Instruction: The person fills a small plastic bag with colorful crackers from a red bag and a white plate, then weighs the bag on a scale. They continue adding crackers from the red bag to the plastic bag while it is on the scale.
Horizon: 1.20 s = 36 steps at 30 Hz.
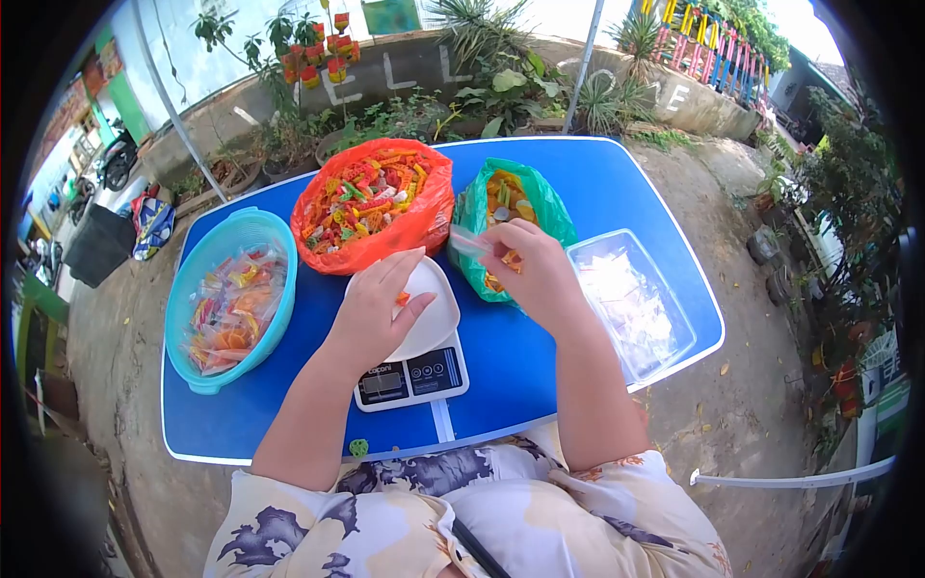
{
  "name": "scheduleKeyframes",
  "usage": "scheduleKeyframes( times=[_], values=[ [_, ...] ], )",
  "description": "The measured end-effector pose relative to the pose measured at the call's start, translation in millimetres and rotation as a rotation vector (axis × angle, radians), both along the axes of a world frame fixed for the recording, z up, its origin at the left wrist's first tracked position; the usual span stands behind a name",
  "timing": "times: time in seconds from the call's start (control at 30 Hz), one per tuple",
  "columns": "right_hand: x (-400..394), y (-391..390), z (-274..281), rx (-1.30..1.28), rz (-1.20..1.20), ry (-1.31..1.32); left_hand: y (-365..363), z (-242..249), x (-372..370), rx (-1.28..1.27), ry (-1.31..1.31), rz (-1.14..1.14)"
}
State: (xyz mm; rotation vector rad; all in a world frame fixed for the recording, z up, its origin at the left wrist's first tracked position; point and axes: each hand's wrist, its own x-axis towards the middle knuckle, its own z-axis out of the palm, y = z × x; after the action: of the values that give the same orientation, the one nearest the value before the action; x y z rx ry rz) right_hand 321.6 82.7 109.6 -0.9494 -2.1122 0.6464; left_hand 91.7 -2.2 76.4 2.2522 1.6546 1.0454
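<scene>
My left hand (378, 306) is over the white plate (436, 306) of a kitchen scale (414, 374), fingers stretched out and thumb apart. A small orange snack piece (402, 299) shows beside that thumb, against the plate. My right hand (532, 272) is closed on a small clear plastic bag (469, 243), which points left from the fingertips. Below this hand is a green plastic bag (551, 207) of yellow-orange snacks, partly hidden. Behind my left hand, a red plastic bag (438, 193) stands full of colourful snack pieces (361, 204).
At left, a turquoise basin (173, 332) holds filled clear packets (241, 308). A clear tray (682, 339) of small plastic bags (626, 303) sits at right. All stand on a blue table (511, 376) with a white edge. One green piece (358, 447) lies near its front edge.
</scene>
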Motion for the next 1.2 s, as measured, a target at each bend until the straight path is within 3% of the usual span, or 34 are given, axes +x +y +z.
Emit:
scheduleKeyframes(
  times=[0.1, 0.17, 0.2, 0.33, 0.47, 0.57, 0.67, 0.77, 0.97, 1.2],
  values=[
    [-54, 3, -13, -0.303, 0.294, 0.27, -6, -13, -21, -0.09, -0.432, 0.096],
    [-82, 12, -29, -0.422, 0.334, 0.336, 2, -26, -41, -0.178, -0.759, 0.095],
    [-93, 15, -33, -0.481, 0.352, 0.369, 4, -28, -45, -0.076, -0.808, 0.114],
    [-115, 15, -50, -0.474, 0.343, 0.457, -1, -32, -57, -0.071, -0.68, 0.205],
    [-114, 19, -71, -0.3, 0.22, 0.364, -3, -42, -59, 0.047, -0.461, 0.236],
    [-115, 17, -77, -0.309, 0.23, 0.335, -2, -43, -64, 0.151, -0.348, 0.25],
    [-119, 12, -84, -0.463, 0.183, 0.427, -3, -39, -62, 0.425, 0.04, 0.332],
    [-121, 9, -84, -0.436, 0.198, 0.463, -7, -37, -51, 0.391, 0.147, 0.288],
    [-123, 0, -85, -0.545, 0.321, 0.532, -8, -45, -45, 0.353, 0.185, 0.326],
    [-122, -5, -79, -0.384, 0.331, 0.451, -8, -44, -45, 0.41, 0.19, 0.355]
  ],
)
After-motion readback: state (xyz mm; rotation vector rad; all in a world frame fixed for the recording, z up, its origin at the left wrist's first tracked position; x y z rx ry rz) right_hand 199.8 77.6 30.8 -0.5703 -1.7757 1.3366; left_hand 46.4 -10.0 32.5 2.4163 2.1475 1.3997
